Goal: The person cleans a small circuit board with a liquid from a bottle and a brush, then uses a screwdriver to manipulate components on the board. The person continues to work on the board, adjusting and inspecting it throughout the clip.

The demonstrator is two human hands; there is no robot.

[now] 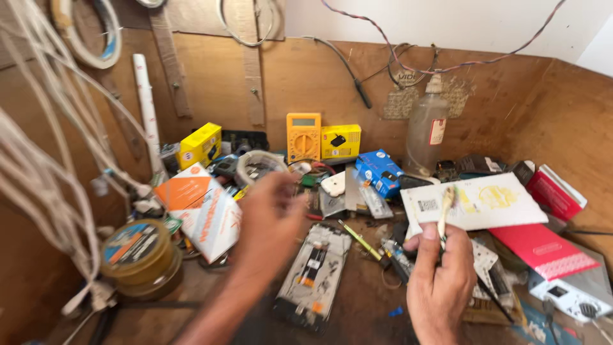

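Note:
My right hand point(440, 281) is closed around the handle of a small worn brush point(445, 206), which points up and away from me over a white flat box point(491, 201). My left hand point(271, 220) is blurred and reaches out over the bench with fingers apart, holding nothing that I can see. It hovers near a roll of clear tape point(255, 165) and an orange-and-white packet point(201, 207). Between my hands lies an opened phone frame point(316, 268), its inner parts facing up. A screwdriver point(359, 239) lies just right of it.
At the back stand a yellow multimeter point(303, 135), yellow boxes point(340, 140), a blue box point(380, 171) and a cloudy plastic bottle point(426, 131). A round tin point(137, 255) sits at left under hanging white cables point(45, 166). Red boxes point(543, 249) and small parts crowd the right.

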